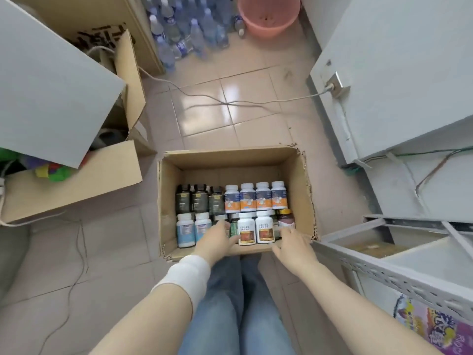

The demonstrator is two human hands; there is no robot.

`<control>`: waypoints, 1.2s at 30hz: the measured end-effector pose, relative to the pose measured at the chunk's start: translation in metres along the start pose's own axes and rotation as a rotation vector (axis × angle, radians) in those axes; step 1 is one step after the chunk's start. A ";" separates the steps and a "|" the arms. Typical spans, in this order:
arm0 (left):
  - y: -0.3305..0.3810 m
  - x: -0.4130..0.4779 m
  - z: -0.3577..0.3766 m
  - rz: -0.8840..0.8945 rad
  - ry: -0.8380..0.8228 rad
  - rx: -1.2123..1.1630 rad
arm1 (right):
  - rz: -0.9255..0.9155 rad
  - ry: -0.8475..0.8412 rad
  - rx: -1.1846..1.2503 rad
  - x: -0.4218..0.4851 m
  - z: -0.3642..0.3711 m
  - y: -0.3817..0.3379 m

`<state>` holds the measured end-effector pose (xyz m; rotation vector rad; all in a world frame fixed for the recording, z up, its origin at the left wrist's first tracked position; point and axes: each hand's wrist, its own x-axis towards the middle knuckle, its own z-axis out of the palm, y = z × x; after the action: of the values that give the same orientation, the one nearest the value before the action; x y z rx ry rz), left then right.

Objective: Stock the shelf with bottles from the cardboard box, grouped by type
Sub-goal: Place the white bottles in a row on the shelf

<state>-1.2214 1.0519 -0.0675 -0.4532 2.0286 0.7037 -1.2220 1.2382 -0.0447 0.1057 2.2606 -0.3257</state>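
Observation:
An open cardboard box (302, 180) stands on the floor in front of my knees. Inside it are dark bottles (199, 199), white bottles with orange-blue labels (256, 197), light-blue bottles (185, 230), two white bottles with red-brown labels (256, 230) and a dark-capped bottle with a pink label (286, 220). My left hand (217, 239) reaches into the box with its fingers on small bottles left of the two white ones. My right hand (293, 243) reaches in at the right, fingers by the pink-labelled bottle. The grey metal shelf (384, 275) stands at the right.
A larger open carton (76, 185) with colourful items sits on the left. Several water bottles (184, 34) and a pink bucket (268, 14) stand at the far end of the tiled floor. A cable (230, 102) runs across the floor to a wall socket (335, 84).

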 end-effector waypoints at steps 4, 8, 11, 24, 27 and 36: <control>0.005 0.043 0.020 -0.083 0.014 -0.264 | 0.085 -0.034 0.140 0.047 0.017 0.001; 0.004 0.063 0.039 -0.175 0.026 -0.366 | 0.149 -0.119 0.166 0.071 0.031 0.005; 0.006 0.068 0.045 -0.200 0.049 -0.411 | 0.184 -0.132 0.201 0.080 0.033 0.008; 0.010 0.065 0.046 -0.096 0.004 -0.636 | 0.199 -0.227 0.372 0.086 0.021 0.023; 0.008 0.054 0.041 -0.055 0.030 -0.677 | 0.189 -0.183 0.436 0.075 0.013 0.027; 0.029 -0.023 -0.019 0.121 0.041 -0.719 | 0.126 0.055 0.812 -0.010 -0.026 0.038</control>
<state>-1.2376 1.0631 -0.0311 -0.7561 1.8014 1.5160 -1.2277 1.2824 -0.0286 0.6767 2.0273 -1.1605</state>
